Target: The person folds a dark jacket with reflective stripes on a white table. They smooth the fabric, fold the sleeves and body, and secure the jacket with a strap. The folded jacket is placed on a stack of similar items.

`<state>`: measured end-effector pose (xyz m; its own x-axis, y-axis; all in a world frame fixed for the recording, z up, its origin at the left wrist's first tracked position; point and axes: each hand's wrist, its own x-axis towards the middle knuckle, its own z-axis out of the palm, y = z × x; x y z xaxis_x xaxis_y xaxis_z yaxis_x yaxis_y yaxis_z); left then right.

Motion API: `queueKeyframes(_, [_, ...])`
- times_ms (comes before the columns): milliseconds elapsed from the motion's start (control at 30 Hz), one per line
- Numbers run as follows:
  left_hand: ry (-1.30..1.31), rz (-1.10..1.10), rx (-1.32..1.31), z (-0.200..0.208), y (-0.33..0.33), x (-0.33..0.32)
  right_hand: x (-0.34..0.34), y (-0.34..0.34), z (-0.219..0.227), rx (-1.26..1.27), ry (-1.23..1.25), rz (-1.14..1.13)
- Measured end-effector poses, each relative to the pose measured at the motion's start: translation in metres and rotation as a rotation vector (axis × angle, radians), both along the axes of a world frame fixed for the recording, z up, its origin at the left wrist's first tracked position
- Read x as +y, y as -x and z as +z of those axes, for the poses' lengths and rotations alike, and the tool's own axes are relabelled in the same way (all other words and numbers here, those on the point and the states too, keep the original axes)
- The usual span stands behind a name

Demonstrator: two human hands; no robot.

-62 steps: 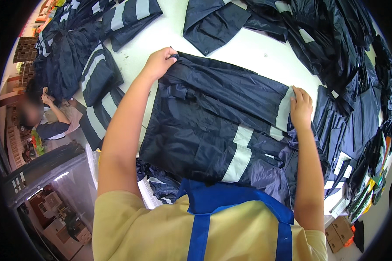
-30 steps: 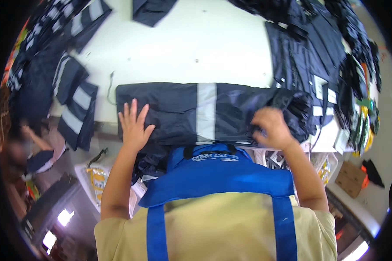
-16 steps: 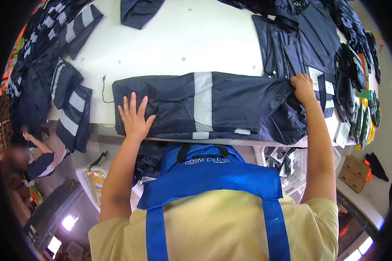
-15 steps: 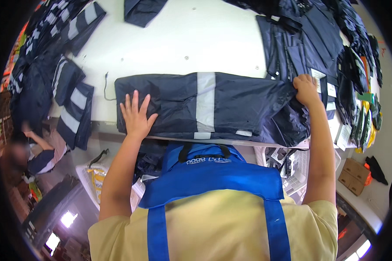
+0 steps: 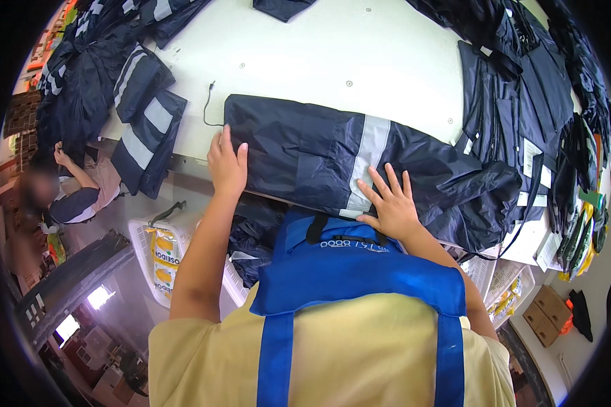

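A dark navy folded garment (image 5: 305,146) with a silver reflective band (image 5: 372,152) lies along the near edge of the white table. My left hand (image 5: 228,163) rests at the garment's left end, fingers stretched out. Near the band, my right hand (image 5: 392,205) lies flat on the cloth with its fingers spread. The garment's right part (image 5: 482,203) is loose and crumpled, and a thin dark strap (image 5: 526,203) trails beside it. A short dark cord (image 5: 208,105) lies on the table by the left end.
More dark garments with reflective bands (image 5: 139,152) hang over the table's left edge. Dark garments (image 5: 516,102) are heaped at the right. White baskets (image 5: 142,251) with yellow packets stand below the table. Another person (image 5: 75,193) is at the left; cardboard boxes (image 5: 548,315) sit at the right.
My right hand has let go of the garment's right end and moved left onto the cloth near the band. My left hand has shifted to the left end. The whole view has turned slightly.
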<state>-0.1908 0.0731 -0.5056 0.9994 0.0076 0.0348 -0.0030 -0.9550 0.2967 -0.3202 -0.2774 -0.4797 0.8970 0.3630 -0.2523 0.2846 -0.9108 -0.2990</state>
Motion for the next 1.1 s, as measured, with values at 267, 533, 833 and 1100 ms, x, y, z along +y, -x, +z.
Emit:
queueKeyframes(267, [1.030, 0.275, 0.765, 0.029, -0.066, 0.028, -0.032, -0.070, 0.006, -0.077, 0.076, 0.095])
queueKeyframes(533, [1.129, 0.225, 0.766, 0.025, -0.069, 0.023, 0.133, -0.134, 0.021, 0.207, -1.719, -0.572])
queueKeyframes(833, [0.478, -0.408, 0.522, 0.122, -0.053, -0.133, 0.110, -0.145, -0.048, 0.553, -1.713, -1.212])
queueKeyframes(1100, [0.260, -0.717, 0.385, 0.029, 0.013, -0.208, 0.041, -0.141, 0.030, -0.276, -0.646, -0.345])
